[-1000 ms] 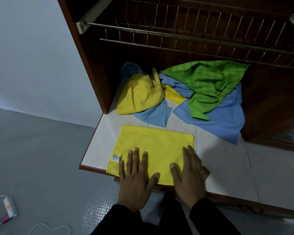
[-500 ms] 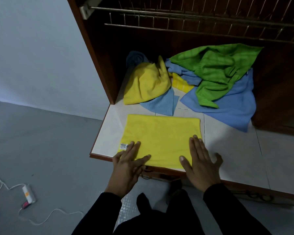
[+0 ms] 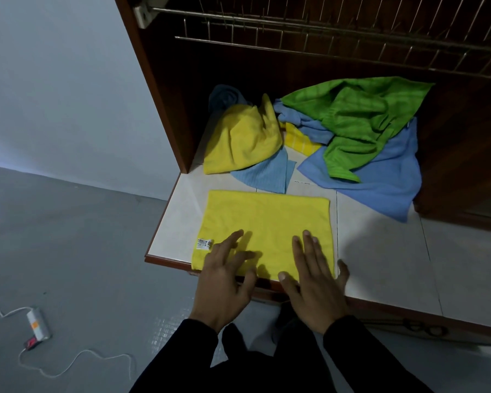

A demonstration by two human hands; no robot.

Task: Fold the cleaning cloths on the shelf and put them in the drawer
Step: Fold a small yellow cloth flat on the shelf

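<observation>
Yellow folded cloth [image 3: 267, 231] flat on tiled shelf [image 3: 380, 251]; my left hand [image 3: 224, 282] and right hand [image 3: 315, 285] press its near edge, fingers straight, gripping nothing; label text unreadable.

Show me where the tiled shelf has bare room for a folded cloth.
Bare tile lies right of the flat yellow cloth, in front of the blue cloth. A narrow strip runs along its left. The back is crowded with crumpled cloths, the green cloth on top.
</observation>
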